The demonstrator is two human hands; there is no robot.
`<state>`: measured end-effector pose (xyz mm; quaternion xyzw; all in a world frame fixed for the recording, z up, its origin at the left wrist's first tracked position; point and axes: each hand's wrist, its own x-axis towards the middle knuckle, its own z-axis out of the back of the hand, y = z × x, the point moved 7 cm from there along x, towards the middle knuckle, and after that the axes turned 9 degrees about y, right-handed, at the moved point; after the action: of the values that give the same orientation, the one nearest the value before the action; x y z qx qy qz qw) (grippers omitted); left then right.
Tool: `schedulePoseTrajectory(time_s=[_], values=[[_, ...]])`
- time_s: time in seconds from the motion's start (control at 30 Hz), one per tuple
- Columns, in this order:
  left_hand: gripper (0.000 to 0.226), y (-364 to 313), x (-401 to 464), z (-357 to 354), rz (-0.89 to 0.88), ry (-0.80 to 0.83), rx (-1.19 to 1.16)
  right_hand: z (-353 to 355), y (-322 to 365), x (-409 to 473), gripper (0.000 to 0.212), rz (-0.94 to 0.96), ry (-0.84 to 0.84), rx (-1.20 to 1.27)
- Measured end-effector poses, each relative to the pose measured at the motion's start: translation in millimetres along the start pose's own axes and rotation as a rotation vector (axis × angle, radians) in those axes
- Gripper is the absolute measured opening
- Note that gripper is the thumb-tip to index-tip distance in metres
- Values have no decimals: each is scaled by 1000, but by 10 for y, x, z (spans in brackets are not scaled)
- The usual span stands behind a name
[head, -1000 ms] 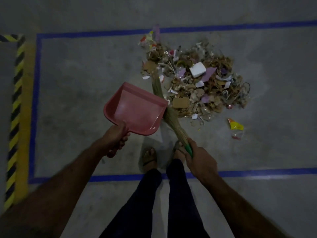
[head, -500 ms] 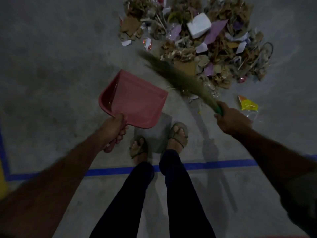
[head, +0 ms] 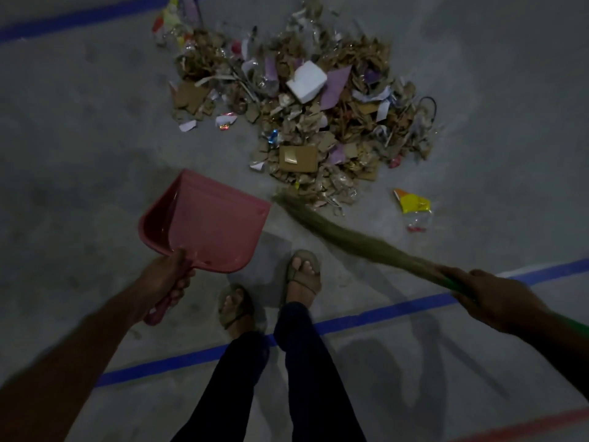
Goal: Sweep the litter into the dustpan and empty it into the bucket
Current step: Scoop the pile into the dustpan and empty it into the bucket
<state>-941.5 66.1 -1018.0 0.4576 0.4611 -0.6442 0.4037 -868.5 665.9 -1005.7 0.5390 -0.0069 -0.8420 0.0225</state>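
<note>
We look down on a grey concrete floor (head: 79,148) marked with blue tape lines (head: 382,309). Our left hand (head: 165,279) grips the handle of the pink plastic dustpan (head: 210,228), fingers curled fully round the handle. We hold the pan with its open mouth pointing up and to the left in the view; whether it touches the floor cannot be told. Nothing can be seen lying in the pan.

Our right hand (head: 490,298) grips the green-wrapped end of the straw-coloured grass broom (head: 350,234), fingers closed tightly round it. The broom runs low from this hand toward the left, its blurred tip lying just beside the near edge of the pile and close to the right corner of the dustpan.

The litter pile of torn brown cardboard, paper scraps and wrappers (head: 318,122) lies on the floor beyond the dustpan and broom. A white block (head: 306,80) sits on top of it. A yellow and orange wrapper (head: 411,202) lies apart from the pile, to its lower right.

Our two sandalled feet (head: 302,272) stand just behind the dustpan, near the closer blue line. A red line (head: 526,425) crosses the lower right corner.
</note>
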Motion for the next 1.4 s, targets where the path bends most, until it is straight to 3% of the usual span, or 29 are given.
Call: schedulePoseTrajectory(time_s=[0.1, 0.23, 0.33, 0.73, 1.13, 1.23, 1.4], values=[[56, -14, 68, -95, 3, 2, 28, 137, -166, 192, 60, -80, 17, -32], [56, -57, 149, -254, -8, 7, 40, 554, -32, 636, 59, -83, -235, 67], [55, -149, 169, -290, -4, 0, 51, 816, 178, 748, 56, -41, -328, 91], [60, -761, -18, 250, -126, -51, 193, 390, 22, -353, 62, 30, -207, 382], [53, -850, 303, 495, -84, 35, 282, 209, 1221, -773, 59, -143, -341, 617], [54, -790, 535, 506, -59, 82, 331, 239, 1553, -645, 68, -233, -368, 589], [55, -643, 1199, 576, -15, 134, 420, 502, 1891, -30, 61, -254, -467, 548]])
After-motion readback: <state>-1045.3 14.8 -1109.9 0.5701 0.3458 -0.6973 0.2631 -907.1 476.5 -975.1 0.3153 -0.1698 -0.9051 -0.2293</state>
